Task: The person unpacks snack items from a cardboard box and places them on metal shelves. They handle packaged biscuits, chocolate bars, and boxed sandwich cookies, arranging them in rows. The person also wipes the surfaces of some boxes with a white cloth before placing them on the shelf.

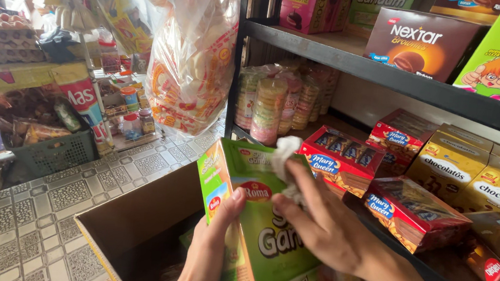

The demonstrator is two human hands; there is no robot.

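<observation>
My left hand (210,254) grips a tall green biscuit box (259,239) from below, thumb on its front face. The box is held tilted above an open cardboard carton (133,215). My right hand (322,218) presses a crumpled white cloth (285,156) against the upper front of the green box, fingers curled around the cloth. Both hands are at the bottom centre of the head view, right beside the lower shelf.
A dark metal shelf rack (355,62) on the right holds red biscuit packs (340,158), yellow boxes (449,166), round wafer stacks (272,103) and, on the upper level, a brown box (421,41). A hanging plastic bag of snacks (193,62) and a green basket (53,152) stand left, over patterned floor tiles (22,222).
</observation>
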